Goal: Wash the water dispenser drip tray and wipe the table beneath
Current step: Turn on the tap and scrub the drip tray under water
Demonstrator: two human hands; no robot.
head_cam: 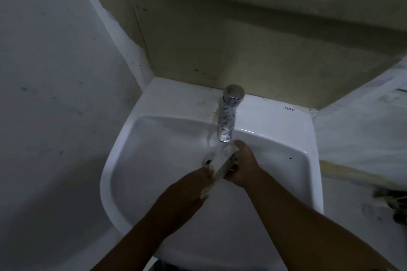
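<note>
Wash step underway, not done. Drip tray point(222, 166) is held tilted over the sink point(123, 149) basin, right under the tap point(228, 114), w/ water running onto it. Left hand point(193, 185) grips its near end, right hand point(243, 165) wraps the far side. Can't tell how clean it is; dim & blurry. Left to do, I'd judge: finish rinse, refit tray, wipe the counter under the dispenser, neither in view.

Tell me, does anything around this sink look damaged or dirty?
Yes. The wall behind the faucet is blotchy and discoloured, with a ragged, peeling edge at its left corner. The sink ledge left of the faucet carries yellowish stains. The drip tray itself is too blurred to judge.
</note>
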